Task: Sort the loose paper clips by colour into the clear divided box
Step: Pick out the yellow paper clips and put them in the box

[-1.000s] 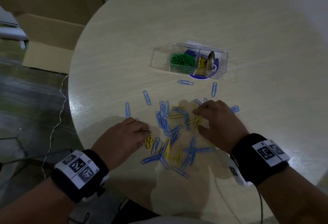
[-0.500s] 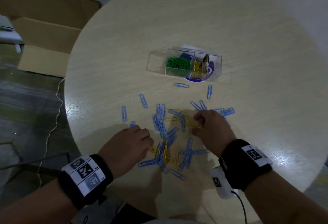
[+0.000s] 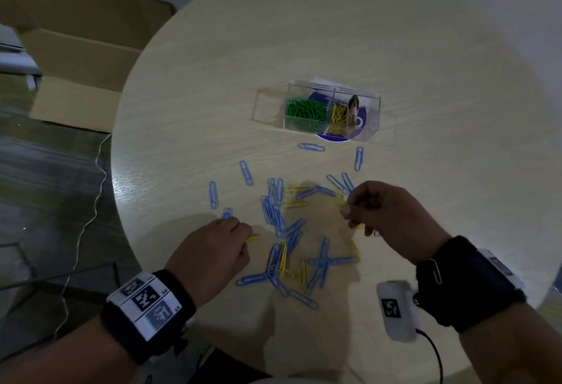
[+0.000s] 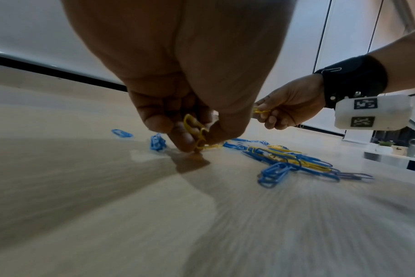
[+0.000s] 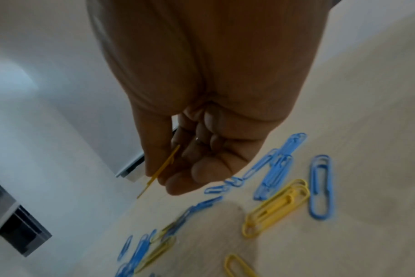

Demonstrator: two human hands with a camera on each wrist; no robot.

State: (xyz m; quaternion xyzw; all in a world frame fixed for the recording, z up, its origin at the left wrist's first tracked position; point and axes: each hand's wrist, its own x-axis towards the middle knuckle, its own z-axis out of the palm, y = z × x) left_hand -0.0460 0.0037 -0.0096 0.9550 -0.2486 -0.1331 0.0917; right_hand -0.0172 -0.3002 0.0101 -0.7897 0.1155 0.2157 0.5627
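Observation:
A scatter of blue and yellow paper clips (image 3: 292, 231) lies on the round wooden table (image 3: 365, 34), in front of the clear divided box (image 3: 319, 111). The box holds green clips (image 3: 304, 111) in one compartment and yellow clips (image 3: 337, 114) beside them. My left hand (image 3: 213, 250) pinches yellow clips (image 4: 194, 131) at the left of the pile, fingertips touching the table. My right hand (image 3: 386, 216) is raised at the pile's right side and pinches a yellow clip (image 5: 161, 170) between thumb and curled fingers.
Single blue clips (image 3: 311, 147) lie between the pile and the box. A round blue-and-white disc (image 3: 337, 137) lies under the box. Cardboard boxes (image 3: 79, 49) stand on the floor to the left, and a cable (image 3: 91, 201) hangs by the table's left edge.
My right hand has lifted off the pile with a yellow clip pinched in it and moved slightly right. My left hand has stayed at the pile's left, still pinching yellow clips.

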